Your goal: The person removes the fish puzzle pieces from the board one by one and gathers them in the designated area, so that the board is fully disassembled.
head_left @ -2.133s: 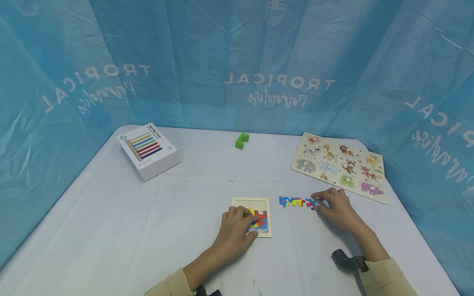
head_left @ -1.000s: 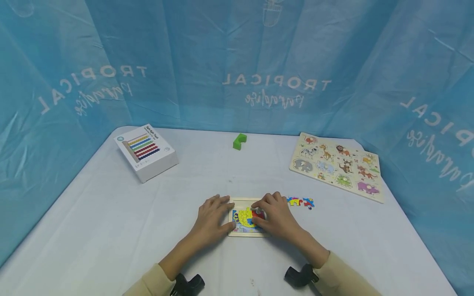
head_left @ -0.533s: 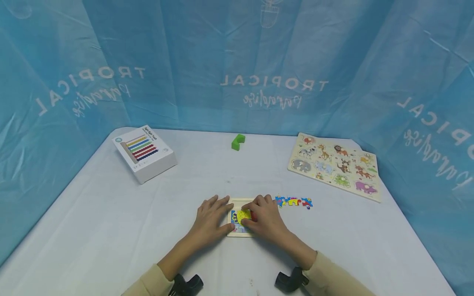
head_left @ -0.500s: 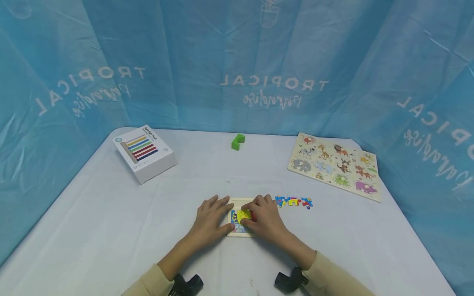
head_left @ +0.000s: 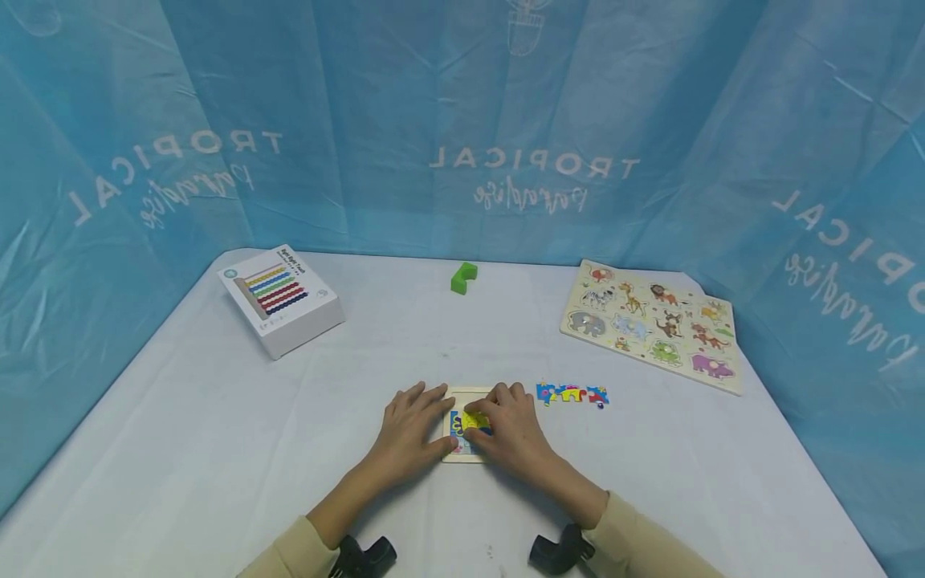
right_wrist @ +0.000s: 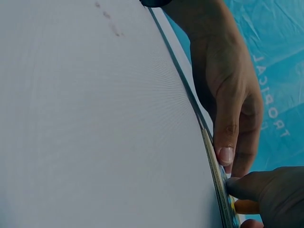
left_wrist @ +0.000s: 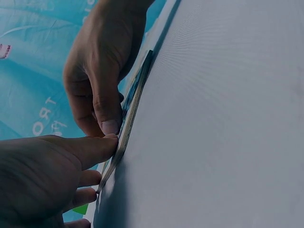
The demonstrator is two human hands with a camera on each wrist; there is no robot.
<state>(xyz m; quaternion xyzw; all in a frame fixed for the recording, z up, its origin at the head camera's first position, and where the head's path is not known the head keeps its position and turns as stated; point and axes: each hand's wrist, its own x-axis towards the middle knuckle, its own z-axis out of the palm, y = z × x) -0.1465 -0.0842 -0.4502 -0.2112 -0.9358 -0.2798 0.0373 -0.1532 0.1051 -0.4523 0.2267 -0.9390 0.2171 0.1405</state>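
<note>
A small wooden puzzle tray (head_left: 462,458) lies on the white tabletop, partly filled with yellow and blue pieces. My left hand (head_left: 410,429) rests at its left side, fingers spread along the rim and thumb on the near left corner. My right hand (head_left: 511,429) reaches over the tray's right half, thumb and forefinger pinching a puzzle piece mostly hidden beneath them. In the left wrist view, the right thumb and left thumb (left_wrist: 95,151) come close together at the tray's edge. A row of loose puzzle pieces (head_left: 572,393) lies right of the tray.
At the back right lies an animal peg puzzle board (head_left: 650,325). A white box (head_left: 282,301) with a picture of coloured rods stands at the back left. A green block (head_left: 463,278) sits at the back middle. Blue curtain (head_left: 405,104) hangs round the table.
My right hand has moved left from the loose pieces to the tray. My left hand has shifted from over the pieces to the tray's left rim. Over the last half second, little moves.
</note>
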